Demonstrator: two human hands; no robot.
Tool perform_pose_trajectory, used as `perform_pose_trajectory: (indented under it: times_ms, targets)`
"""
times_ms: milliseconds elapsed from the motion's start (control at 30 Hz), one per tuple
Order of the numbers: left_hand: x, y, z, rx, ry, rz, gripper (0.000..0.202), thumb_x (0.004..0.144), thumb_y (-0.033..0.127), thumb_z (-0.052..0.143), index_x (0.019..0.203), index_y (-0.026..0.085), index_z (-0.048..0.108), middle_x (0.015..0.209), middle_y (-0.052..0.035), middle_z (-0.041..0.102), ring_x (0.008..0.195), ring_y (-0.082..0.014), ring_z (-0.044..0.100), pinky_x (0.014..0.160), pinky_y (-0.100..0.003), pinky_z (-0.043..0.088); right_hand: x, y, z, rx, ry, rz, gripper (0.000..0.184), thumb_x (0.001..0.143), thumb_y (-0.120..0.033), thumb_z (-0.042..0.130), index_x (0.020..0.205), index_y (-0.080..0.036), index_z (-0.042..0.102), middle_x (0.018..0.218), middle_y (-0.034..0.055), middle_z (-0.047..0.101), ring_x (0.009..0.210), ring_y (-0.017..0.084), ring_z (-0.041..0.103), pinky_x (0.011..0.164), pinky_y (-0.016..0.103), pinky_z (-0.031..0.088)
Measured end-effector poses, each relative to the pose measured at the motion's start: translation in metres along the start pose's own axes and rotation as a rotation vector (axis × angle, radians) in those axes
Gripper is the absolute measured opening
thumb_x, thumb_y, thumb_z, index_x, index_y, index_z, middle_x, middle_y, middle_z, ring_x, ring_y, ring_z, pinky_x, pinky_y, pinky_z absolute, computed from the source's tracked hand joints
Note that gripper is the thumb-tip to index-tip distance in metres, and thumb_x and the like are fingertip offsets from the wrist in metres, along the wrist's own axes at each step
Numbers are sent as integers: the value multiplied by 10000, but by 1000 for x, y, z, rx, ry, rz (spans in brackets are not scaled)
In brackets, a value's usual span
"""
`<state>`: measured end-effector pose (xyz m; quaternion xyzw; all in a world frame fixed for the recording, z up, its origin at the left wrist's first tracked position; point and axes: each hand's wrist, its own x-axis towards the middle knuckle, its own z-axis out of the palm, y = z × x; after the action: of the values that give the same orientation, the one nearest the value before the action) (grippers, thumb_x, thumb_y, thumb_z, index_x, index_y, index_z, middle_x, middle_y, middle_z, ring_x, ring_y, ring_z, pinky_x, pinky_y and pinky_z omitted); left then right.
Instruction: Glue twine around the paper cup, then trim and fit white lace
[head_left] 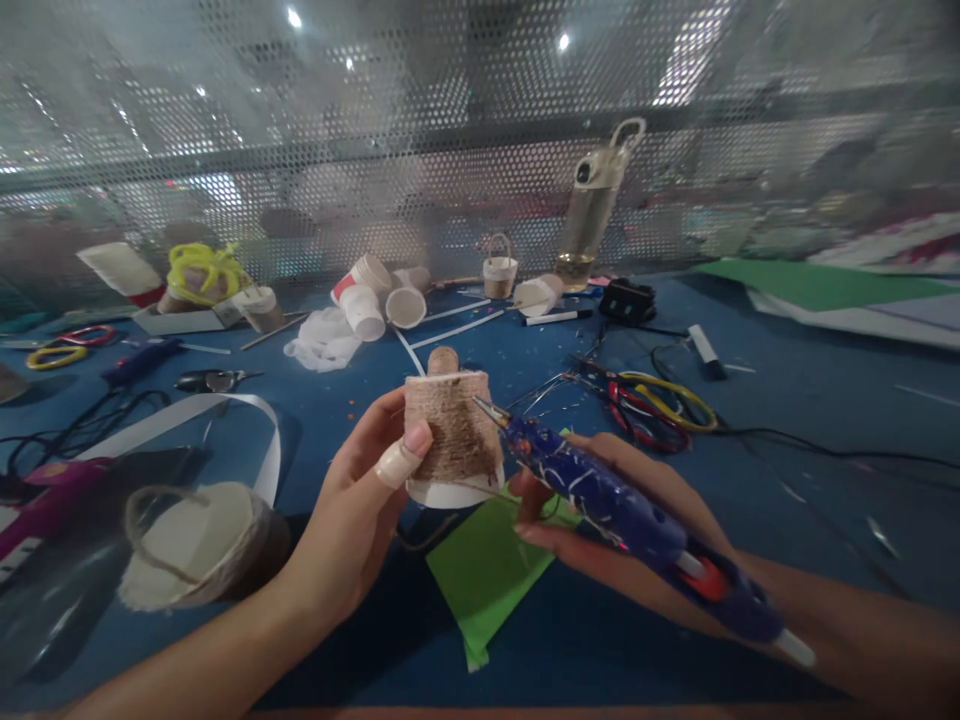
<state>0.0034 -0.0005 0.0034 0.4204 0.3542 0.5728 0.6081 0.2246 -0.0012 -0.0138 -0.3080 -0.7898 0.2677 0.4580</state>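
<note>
My left hand (375,460), a pale bandage round its thumb, grips a paper cup (454,430) wrapped in brown twine. The cup is upside down, its white rim at the bottom; one fingertip shows above its base. In my right hand (645,490) lies a dark blue hot glue gun (600,490) with a white glue stick jutting from its back. Its metal nozzle points at the cup's upper right side, and I cannot tell if they touch. A loose strand of twine runs from the cup toward my right fingers. Beneath lies a green paper sheet (487,570).
At lower left stands a twine-handled cup basket (202,545) beside a magenta glue gun (52,500). Scissors (660,405) and cables lie to the right. Several paper cups (364,300), yellow cord (202,272) and a water bottle (592,220) line the back by a perforated metal screen (450,130).
</note>
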Motion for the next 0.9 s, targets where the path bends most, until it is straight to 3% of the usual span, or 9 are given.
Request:
perform_pose_trajectory:
  times_ms: [67, 200, 367, 533, 900]
  targets:
    - [-1, 1, 0, -6, 17, -17, 334, 878, 378, 723, 1189, 259, 691, 1320, -59, 666, 1228, -287, 617, 1011, -374, 511, -1, -2, -2, -7, -26, 55, 273, 813, -237, 793, 998, -286, 599, 882, -41, 751, 717, 148, 735, 628, 252, 578]
    - [-2, 2, 0, -2, 27, -30, 345, 870, 383, 730, 1191, 263, 687, 1338, -59, 652, 1232, -298, 614, 994, -383, 529, -2, -7, -4, -45, 60, 83, 203, 825, -248, 779, 922, -277, 604, 800, -35, 717, 634, 146, 689, 570, 270, 542]
    - [0, 0, -2, -22, 16, -9, 331, 877, 385, 722, 1183, 264, 690, 1329, -66, 650, 1222, -306, 615, 966, -401, 549, 0, -5, -5, 121, 56, 23, 226, 829, -165, 764, 896, -285, 585, 810, -48, 677, 658, 125, 676, 556, 237, 535]
    - [0, -3, -5, -33, -14, 8, 308, 914, 364, 681, 1206, 265, 682, 1344, -63, 642, 1229, -293, 609, 963, -381, 548, -1, 1, -1, 280, 121, 99, 217, 860, -141, 748, 936, -302, 626, 835, -68, 678, 658, 95, 674, 635, 236, 573]
    - [-1, -5, -7, -33, -52, -11, 333, 936, 349, 661, 1262, 282, 678, 1289, -55, 684, 1238, -274, 607, 1001, -366, 514, 2, 6, -2, 409, 137, 223, 254, 815, -150, 793, 788, -261, 566, 825, -63, 705, 613, 97, 675, 597, 229, 592]
